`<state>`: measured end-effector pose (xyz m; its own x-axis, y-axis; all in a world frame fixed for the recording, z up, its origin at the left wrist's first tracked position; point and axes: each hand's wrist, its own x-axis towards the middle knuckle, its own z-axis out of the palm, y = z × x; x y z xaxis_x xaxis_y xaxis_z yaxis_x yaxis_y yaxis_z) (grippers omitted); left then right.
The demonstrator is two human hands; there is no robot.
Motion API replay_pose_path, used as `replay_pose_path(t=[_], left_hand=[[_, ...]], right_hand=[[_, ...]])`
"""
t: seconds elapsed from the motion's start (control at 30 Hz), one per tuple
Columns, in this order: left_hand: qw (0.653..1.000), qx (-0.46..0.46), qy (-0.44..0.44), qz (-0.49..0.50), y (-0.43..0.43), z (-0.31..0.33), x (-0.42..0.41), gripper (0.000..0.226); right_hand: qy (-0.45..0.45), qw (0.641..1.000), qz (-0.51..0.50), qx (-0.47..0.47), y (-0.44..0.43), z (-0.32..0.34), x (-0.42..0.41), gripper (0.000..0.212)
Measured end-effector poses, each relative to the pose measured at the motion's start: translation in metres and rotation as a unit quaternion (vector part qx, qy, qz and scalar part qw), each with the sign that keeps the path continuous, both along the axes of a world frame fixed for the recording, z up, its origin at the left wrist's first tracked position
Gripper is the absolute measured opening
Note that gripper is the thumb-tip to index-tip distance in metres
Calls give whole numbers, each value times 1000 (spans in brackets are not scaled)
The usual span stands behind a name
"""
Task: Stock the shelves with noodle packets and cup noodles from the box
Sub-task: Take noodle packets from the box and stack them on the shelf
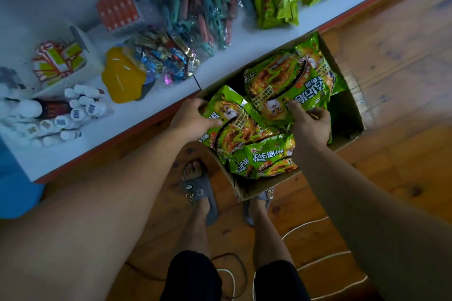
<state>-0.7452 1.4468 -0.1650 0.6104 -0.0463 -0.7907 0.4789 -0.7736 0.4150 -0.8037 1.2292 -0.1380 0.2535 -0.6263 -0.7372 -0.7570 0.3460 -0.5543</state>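
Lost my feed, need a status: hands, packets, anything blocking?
Left hand gripping a green packet. Right hand on another packet. Both over the box. Shelf unobstructed.

Both forearms are bare, with no sleeves, watch or rings showing on the left hand (193,120) or the right hand (310,124). The person wears dark shorts (193,278) ending above the knees, and grey slide sandals (199,193) with small white markings across the strap, toes uncovered.
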Motion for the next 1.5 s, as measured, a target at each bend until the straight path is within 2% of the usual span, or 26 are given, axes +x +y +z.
replay_pose_path(t=[0.1, 0.43, 0.53, 0.6, 0.7, 0.83, 1.03, 1.13, 1.27, 1.43, 1.5], left_hand=[[1000, -17, -11, -4, 11, 22, -11, 75], [990, -69, -87, 89, 63, 143, -35, 33], [983, -87, -118, 112, 80, 192, -41, 38], [979, -89, -133, 125, 92, 224, -48, 52], [973, -94, -160, 138, 110, 269, -60, 66], [955, -99, -228, 159, 135, 340, -75, 68], [917, -91, -333, 201, 176, 448, -110, 41], [894, -70, -389, 210, 201, 502, -127, 44], [852, -42, -467, 232, 238, 577, -144, 35], [804, -15, -537, 255, 281, 660, -160, 38], [788, -10, -558, 259, 297, 686, -165, 39]], right_hand=[[-30, 999, 25, -15, 2, 23, -5, 38], [-161, 982, 84, -49, 38, 150, -20, 28], [-187, 968, 144, -81, 53, 198, -27, 26], [-192, 956, 197, -106, 62, 231, -32, 27], [-220, 922, 289, -132, 76, 280, -35, 26], [-277, 876, 365, -153, 95, 346, -37, 28], [-376, 817, 408, -152, 121, 452, -35, 26], [-438, 778, 429, -138, 141, 503, -29, 24], [-510, 717, 453, -144, 178, 574, -21, 22], [-582, 660, 461, -114, 223, 643, -10, 21], [-605, 648, 454, -92, 241, 665, -7, 22]])
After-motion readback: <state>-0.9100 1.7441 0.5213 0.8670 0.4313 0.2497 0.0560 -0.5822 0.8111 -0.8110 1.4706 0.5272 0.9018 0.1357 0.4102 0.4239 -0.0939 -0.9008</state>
